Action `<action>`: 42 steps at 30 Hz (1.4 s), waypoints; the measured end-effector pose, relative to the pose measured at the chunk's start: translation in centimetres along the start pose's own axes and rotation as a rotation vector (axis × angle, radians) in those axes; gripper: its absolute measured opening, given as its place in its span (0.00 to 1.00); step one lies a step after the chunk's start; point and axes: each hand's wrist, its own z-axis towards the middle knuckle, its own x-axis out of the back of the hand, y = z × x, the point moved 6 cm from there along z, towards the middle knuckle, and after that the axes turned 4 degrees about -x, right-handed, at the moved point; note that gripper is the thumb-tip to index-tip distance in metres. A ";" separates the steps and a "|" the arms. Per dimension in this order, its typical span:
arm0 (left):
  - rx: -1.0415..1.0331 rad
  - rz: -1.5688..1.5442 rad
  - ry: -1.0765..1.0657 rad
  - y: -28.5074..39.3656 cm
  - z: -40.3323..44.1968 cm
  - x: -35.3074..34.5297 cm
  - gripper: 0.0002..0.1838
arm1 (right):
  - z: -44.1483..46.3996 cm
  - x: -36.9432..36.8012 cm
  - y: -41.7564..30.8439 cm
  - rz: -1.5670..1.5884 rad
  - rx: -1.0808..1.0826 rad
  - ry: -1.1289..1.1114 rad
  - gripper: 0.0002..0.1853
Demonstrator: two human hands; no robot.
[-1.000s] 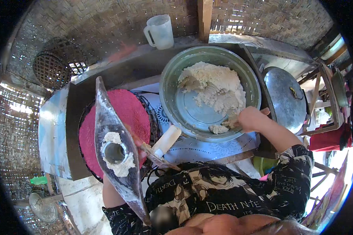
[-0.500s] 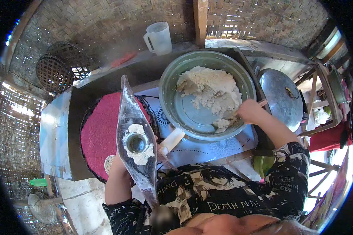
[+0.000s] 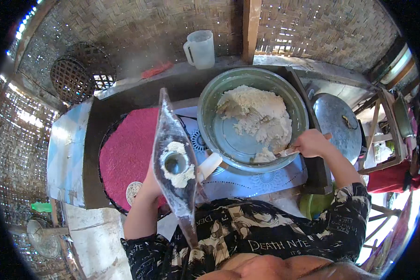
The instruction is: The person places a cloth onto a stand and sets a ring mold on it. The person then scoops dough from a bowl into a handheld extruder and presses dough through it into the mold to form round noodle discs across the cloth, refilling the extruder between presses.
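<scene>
My right hand (image 3: pixel 311 143) is closed round the handle of a spatula (image 3: pixel 289 151) at the right rim of a large green-grey basin (image 3: pixel 207 135). The spatula's end reaches a small lump of pale dough (image 3: pixel 265 156), apart from the big dough mass (image 3: pixel 261 109). My left hand (image 3: pixel 151 182) is under a dark, leaf-shaped board (image 3: pixel 182 205), holding it up near my chest; its fingers are hidden. A round metal-looking cup (image 3: pixel 176 163) sits in the board's middle, ringed with white dough. A pale block-like piece (image 3: pixel 210 165) sticks out beneath it.
Left of the basin lies a round pink surface (image 3: pixel 126 154) with a small pale lacy disc (image 3: pixel 134 192) on it. Behind are a white jug (image 3: pixel 200 49) and a red item (image 3: pixel 156 70). A lidded metal pot (image 3: pixel 333 121) stands right, and a wooden frame (image 3: pixel 382 130) beyond it.
My right hand has drawn slightly outward past the basin's rim, exposing more of the spatula. The whole view has shifted a little; the board is still held up over the pink surface.
</scene>
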 end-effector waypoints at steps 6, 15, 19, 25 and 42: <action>-0.193 0.405 -0.056 0.4 4.1 -2.3 0.29 | -4.8 7.7 1.1 0.717 0.030 0.052 0.13; -0.325 0.681 -0.203 1.5 6.7 -6.2 0.25 | -5.0 13.8 -3.9 0.808 0.340 0.234 0.17; -0.323 0.796 -0.219 3.7 5.9 -6.6 0.23 | -6.5 18.5 -5.8 0.164 0.312 0.573 0.17; -0.303 0.846 -0.183 3.6 5.9 -7.0 0.23 | -8.4 23.4 -13.1 -0.319 0.543 0.953 0.13; -0.187 0.758 -0.096 -1.1 7.8 -4.0 0.24 | -9.9 21.5 -10.2 -0.171 0.310 1.183 0.06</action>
